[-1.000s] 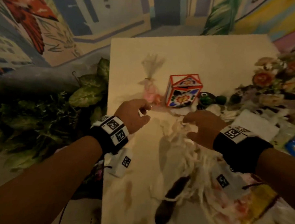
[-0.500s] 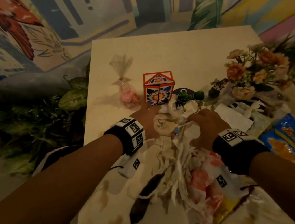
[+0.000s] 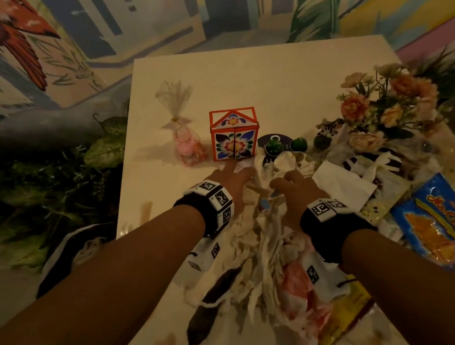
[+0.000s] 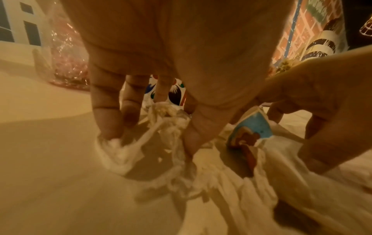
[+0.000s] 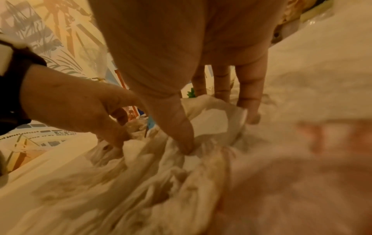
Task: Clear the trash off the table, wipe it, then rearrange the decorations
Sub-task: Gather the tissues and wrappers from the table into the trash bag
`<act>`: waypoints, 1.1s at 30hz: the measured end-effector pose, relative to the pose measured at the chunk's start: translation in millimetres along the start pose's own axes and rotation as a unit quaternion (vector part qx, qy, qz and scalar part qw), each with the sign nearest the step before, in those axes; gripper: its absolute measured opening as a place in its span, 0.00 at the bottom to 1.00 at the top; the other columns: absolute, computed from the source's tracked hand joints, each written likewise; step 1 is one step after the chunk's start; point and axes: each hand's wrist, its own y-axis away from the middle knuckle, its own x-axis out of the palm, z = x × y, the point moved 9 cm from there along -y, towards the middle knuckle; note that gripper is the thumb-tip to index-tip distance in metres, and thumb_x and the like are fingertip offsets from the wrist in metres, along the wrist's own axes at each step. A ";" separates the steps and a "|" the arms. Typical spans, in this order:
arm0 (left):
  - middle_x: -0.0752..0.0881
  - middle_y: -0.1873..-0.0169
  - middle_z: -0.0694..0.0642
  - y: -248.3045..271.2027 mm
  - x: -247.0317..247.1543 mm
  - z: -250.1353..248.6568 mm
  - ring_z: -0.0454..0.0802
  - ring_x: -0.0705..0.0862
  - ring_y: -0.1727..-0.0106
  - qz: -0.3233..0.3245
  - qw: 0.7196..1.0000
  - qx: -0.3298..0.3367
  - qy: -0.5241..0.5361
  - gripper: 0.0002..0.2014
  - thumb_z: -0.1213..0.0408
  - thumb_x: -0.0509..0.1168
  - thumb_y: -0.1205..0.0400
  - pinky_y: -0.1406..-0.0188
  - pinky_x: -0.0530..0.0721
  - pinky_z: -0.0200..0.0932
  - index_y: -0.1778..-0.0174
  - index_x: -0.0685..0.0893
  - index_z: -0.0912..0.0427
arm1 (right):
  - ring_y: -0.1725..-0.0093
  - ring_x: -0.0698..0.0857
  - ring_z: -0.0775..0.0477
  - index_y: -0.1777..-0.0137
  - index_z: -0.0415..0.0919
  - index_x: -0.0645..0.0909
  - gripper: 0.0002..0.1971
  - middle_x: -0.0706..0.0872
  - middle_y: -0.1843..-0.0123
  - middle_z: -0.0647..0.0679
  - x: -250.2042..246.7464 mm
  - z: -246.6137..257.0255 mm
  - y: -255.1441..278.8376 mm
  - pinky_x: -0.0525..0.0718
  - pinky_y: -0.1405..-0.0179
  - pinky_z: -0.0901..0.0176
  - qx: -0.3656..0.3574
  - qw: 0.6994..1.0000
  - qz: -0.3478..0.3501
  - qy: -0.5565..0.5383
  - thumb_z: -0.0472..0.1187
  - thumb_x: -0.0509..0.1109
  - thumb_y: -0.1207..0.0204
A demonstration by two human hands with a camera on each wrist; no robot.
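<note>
A heap of shredded white tissue lies in the middle of the cream table. My left hand digs into its far end, fingers and thumb curled round tissue strands, just in front of the orange floral box. My right hand is beside it, thumb and fingers closed on a wad of tissue. A blue paper scrap sticks up between the hands. Mixed into the heap are pink-stained paper and a yellow wrapper.
A pink candy bag stands left of the box. Small green cactus figures, a flower bouquet, a white napkin and a blue snack bag crowd the right. Leafy plants border the table's left edge.
My left hand, free and off to the left a second ago, has come onto the heap. Both hands have reached forward toward the floral box and closed on tissue.
</note>
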 end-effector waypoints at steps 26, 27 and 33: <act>0.78 0.68 0.54 32.7 -50.5 16.8 0.51 0.75 0.65 -0.192 0.954 -0.074 0.219 0.06 0.71 0.66 0.30 0.71 0.71 0.38 0.65 0.75 0.58 | 0.65 0.71 0.47 0.64 0.44 0.71 0.13 0.72 0.67 0.53 -72.1 6.4 1.0 0.63 0.74 0.62 -0.054 0.975 -0.154 -0.149 0.23 0.63 0.33; 0.76 0.69 0.52 35.7 -56.1 17.1 0.49 0.73 0.67 -0.202 0.949 -0.069 0.231 0.06 0.71 0.66 0.29 0.72 0.71 0.38 0.66 0.74 0.58 | 0.64 0.72 0.46 0.64 0.43 0.71 0.13 0.73 0.67 0.51 -79.1 7.5 2.9 0.64 0.73 0.62 -0.064 0.973 -0.167 -0.146 0.23 0.63 0.33; 0.70 0.74 0.51 49.5 -85.6 13.5 0.43 0.67 0.72 -0.240 0.929 -0.032 0.279 0.08 0.73 0.65 0.30 0.74 0.66 0.37 0.68 0.72 0.59 | 0.64 0.71 0.44 0.71 0.52 0.63 0.21 0.69 0.68 0.56 -119.2 3.0 6.6 0.64 0.66 0.57 -0.103 0.962 -0.231 -0.108 0.26 0.68 0.36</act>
